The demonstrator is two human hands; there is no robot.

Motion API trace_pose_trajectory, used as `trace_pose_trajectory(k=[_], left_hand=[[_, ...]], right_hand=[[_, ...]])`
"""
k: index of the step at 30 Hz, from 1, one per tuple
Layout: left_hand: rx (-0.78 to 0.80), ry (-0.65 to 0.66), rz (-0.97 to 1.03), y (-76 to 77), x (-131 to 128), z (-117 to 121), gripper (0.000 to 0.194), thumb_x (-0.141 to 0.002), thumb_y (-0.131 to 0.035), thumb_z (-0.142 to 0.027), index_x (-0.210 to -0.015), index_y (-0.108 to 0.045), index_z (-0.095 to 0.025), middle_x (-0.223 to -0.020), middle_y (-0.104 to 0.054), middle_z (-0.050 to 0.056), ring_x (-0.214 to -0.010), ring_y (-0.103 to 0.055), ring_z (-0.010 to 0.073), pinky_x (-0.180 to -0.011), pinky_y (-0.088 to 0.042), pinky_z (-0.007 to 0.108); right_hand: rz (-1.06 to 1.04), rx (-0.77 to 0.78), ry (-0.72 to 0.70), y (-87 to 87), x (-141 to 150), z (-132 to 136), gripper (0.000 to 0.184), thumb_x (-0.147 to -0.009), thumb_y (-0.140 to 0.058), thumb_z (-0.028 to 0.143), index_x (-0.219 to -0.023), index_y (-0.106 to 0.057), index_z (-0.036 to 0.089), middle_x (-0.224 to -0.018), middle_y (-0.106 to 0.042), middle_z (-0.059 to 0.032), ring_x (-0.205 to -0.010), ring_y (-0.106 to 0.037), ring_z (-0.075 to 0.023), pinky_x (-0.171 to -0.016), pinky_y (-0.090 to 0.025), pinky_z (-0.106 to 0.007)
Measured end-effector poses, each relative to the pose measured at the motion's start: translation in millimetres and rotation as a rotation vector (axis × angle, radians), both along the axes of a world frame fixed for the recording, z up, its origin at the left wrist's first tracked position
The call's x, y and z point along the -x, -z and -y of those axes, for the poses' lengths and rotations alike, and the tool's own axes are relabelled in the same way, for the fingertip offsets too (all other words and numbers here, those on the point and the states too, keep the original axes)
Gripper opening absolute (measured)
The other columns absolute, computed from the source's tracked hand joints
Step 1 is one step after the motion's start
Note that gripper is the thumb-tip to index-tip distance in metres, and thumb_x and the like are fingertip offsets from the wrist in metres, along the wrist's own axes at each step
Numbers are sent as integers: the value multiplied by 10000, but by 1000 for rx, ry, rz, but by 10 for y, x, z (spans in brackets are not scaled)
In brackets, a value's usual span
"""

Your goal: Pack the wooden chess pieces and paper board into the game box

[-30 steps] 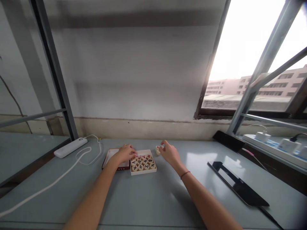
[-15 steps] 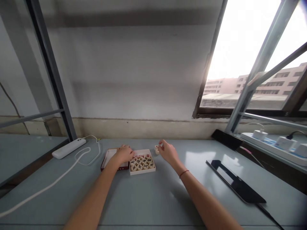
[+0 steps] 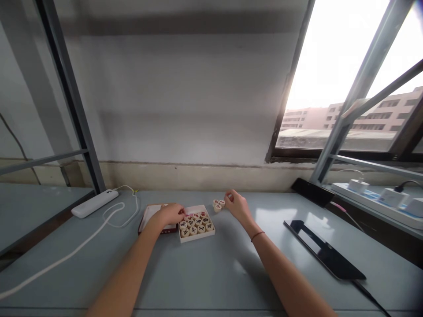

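Round Chinese chess pieces [image 3: 193, 230] with black and red characters stand in rows in a white box tray [image 3: 198, 238]. At the tray's left side, my left hand [image 3: 171, 214] has its fingers bent together over the far-left pieces; what is between the fingertips is hidden. Beneath that hand lies the dark red box lid [image 3: 150, 213], its pale inside facing up. Three loose chess pieces [image 3: 217, 207] sit close together on the desk beyond the tray's right corner. Just right of them, my right hand [image 3: 238, 207] is raised with curled fingers apart and no piece visible in them.
A white power bank [image 3: 95, 204] with a white cable lies at the left. On the right are a black tablet [image 3: 325, 251] on a cable, a dark phone [image 3: 312, 192] and a white power strip [image 3: 380, 198]. Metal frame posts rise at both sides, and a wall stands behind the desk [image 3: 205, 277].
My right hand has drawn back to the right, leaving three loose pieces in plain view. The left hand's fingers have drawn together at the tray, which has shifted and turned slightly.
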State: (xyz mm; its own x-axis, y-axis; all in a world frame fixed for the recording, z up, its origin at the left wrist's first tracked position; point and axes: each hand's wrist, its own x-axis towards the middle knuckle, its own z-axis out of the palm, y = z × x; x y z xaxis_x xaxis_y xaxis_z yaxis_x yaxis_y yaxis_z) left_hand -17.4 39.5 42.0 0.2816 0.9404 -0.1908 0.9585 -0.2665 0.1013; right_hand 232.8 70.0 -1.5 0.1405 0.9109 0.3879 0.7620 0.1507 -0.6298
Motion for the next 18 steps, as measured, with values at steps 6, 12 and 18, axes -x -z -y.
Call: trace_pose_trajectory(k=[6, 12, 18], left_hand=[[45, 2, 56, 26, 48, -27, 307, -781, -426, -261, -981, -660, -268, -960, -685, 19, -866, -616, 207, -696, -428, 258], [38, 3, 50, 38, 48, -43, 335, -802, -393, -281, -989, -671, -272, -968, -679, 29, -852, -612, 205, -684, -417, 250], [63, 13, 76, -3, 28, -10, 332, -795, -426, -321, -1025, -661, -276, -1003, -676, 25, -855, -611, 202, -672, -420, 238]], right_hand=[[188, 111, -114, 24, 55, 65, 269, -761, -473, 296, -995, -581, 217, -827, -610, -39, -676, -524, -141, -560, -296, -214], [377, 185, -143, 78, 111, 116, 253, -802, -475, 324, -1015, -585, 241, -973, -595, -67, -806, -535, -167, -588, -286, -218], [380, 213, -146, 57, 103, 87, 196, -790, -481, 275, -942, -585, 208, -897, -630, -65, -754, -541, -162, -555, -257, -220]])
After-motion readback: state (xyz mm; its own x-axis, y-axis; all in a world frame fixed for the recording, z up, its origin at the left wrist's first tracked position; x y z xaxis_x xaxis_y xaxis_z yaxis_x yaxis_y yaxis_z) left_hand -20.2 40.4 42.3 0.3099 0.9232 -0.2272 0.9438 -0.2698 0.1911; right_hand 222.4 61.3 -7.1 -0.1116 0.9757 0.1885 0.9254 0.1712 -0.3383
